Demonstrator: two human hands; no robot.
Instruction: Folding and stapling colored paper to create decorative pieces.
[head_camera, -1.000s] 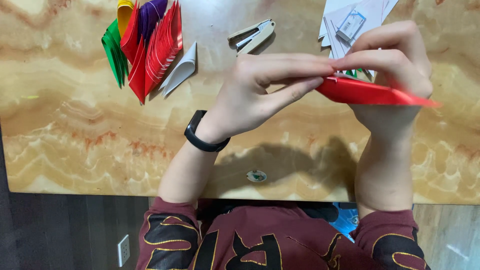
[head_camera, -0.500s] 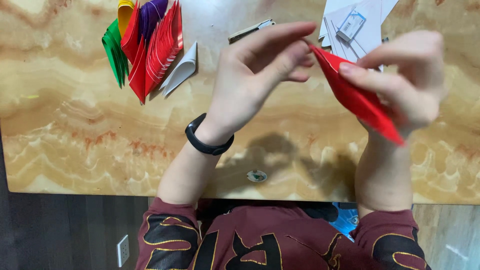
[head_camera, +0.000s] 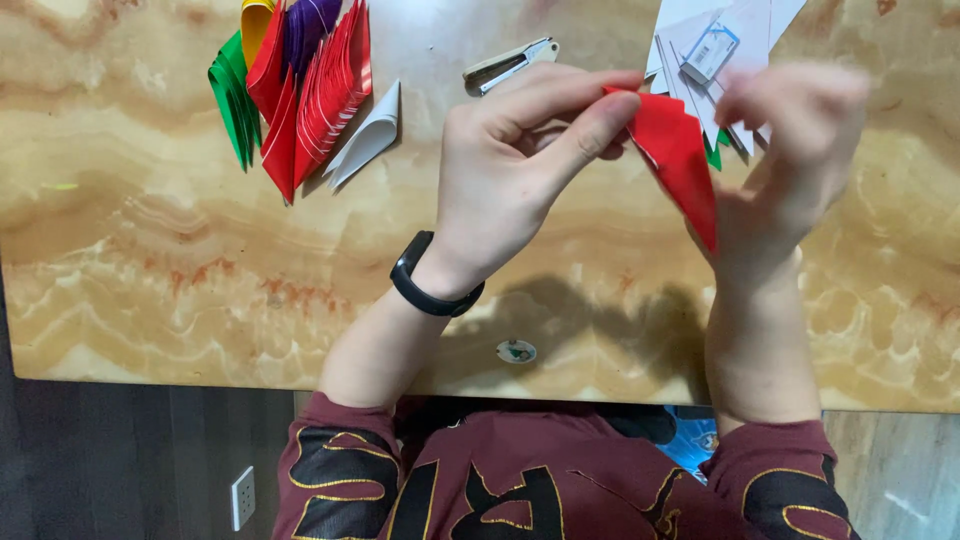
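Both hands, left (head_camera: 510, 170) and right (head_camera: 800, 150), pinch a folded red paper (head_camera: 680, 155) below a small white-and-blue packet (head_camera: 710, 52).

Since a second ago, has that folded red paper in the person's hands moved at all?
Yes. The folded red paper has swung from lying level to pointing down toward the table's near edge, and its upper end now sits closer to the stapler.

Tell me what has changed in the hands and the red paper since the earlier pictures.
The red folded paper turned from lying level to pointing down. The left hand still pinches its top; the right hand rose and is blurred. The stack of coloured folded papers and the stapler stayed put.
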